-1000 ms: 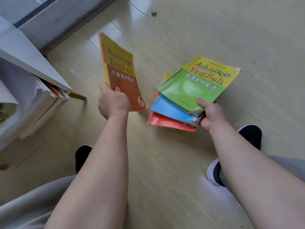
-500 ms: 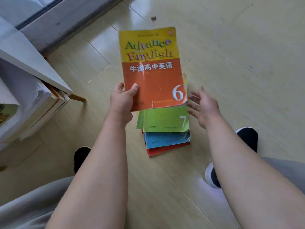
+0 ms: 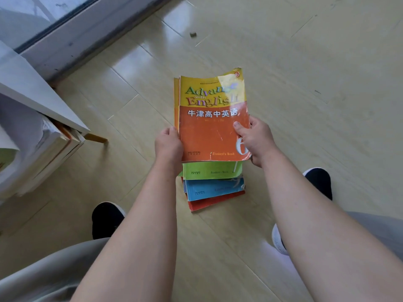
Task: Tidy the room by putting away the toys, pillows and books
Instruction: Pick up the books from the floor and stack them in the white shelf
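Orange book, gripped at both edges by left hand and right hand, over floor stack; books gathered, transfer to left shelf apparently pending.

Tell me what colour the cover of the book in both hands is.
The book is yellow across the top and orange below, best seen in the head view.

This looks like a room in a home, perhaps a study or bedroom. The floor is laid in pale wood-look planks. A glass door in a grey frame runs along the far left. A white shelf on a wooden leg is crammed with books and papers. An orange English textbook and the pile of textbooks under it are school books.
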{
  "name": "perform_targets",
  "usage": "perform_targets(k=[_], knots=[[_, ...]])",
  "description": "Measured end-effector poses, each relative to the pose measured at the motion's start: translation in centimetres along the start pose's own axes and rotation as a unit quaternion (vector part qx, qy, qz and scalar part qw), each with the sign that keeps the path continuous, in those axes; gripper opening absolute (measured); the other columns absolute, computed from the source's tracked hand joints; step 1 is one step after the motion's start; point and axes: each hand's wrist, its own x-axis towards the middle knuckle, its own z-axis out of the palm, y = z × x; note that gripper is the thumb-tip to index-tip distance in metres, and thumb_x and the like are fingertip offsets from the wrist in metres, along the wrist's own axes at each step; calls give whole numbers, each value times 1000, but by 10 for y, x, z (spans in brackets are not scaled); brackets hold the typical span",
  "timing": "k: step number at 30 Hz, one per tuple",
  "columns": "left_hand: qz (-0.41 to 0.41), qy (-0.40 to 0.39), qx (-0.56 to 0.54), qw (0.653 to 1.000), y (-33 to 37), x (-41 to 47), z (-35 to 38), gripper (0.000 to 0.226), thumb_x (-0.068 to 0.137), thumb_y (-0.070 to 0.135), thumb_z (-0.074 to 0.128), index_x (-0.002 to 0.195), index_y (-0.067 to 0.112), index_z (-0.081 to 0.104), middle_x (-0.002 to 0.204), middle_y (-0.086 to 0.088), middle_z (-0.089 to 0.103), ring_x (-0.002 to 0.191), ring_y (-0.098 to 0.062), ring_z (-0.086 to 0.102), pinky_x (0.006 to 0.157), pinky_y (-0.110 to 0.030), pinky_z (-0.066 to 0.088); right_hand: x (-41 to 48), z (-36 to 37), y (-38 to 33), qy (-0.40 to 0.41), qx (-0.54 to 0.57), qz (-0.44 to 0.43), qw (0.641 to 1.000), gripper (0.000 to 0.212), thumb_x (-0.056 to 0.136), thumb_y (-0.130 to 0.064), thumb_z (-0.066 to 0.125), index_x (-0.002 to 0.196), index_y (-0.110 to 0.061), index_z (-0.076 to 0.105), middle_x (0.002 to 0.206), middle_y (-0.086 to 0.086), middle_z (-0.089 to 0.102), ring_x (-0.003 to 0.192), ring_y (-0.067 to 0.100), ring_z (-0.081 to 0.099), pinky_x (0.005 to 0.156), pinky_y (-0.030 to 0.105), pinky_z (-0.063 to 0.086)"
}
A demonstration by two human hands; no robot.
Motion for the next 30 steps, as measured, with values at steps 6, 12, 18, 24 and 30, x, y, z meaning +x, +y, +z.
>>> perform_targets(k=[6, 12, 18, 24, 30], knots=[[152, 155, 212, 953, 11, -3, 2, 34, 110, 30, 34, 92, 11, 56, 87, -4, 58, 82, -29, 53, 70, -34, 38, 1, -11, 20, 63, -36, 37, 997, 18, 93, -29, 69, 109, -22, 72, 107, 1, 76, 102, 24, 72, 95, 48, 57], [235, 217, 120, 940, 34, 6, -20, 34, 108, 35, 35, 94, 17, 61, 89, 2, 61, 82, -23, 56, 78, -40, 53, -3, -25, 54, 94, -200, 120, 968, 24, 99, -30, 62, 115, -14, 66, 107, 4, 70, 95, 26, 65, 68, 32, 51], [145, 124, -94, 977, 37, 9, -10, 36, 110, 31, 38, 78, 21, 54, 77, 7, 56, 70, -12, 50, 67, -31, 49, -6, -22, 51, 64, -160, 139, 975, 25, 102, -33, 51, 121, -21, 63, 109, -1, 72, 97, 22, 68, 88, 40, 56], [148, 17, 196, 969, -3, 18, 6, 28, 108, 31, 41, 97, 19, 65, 99, -4, 67, 91, -25, 62, 80, -39, 50, 4, -14, 50, 39, -77, 186, 979, 66, 93, -75, 36, 117, -24, 70, 110, 2, 74, 103, 25, 69, 94, 44, 55], [11, 19, 351, 936, -39, 24, 1, 58, 99, 29, 60, 152, 19, 40, 147, -9, 48, 130, -34, 52, 102, -50, 51, 8, -18, 47, 39, -4, 233, 972, 54, 105, -59, 33, 106, -18, 68, 94, 0, 74, 76, 14, 68, 57, 29, 46]])
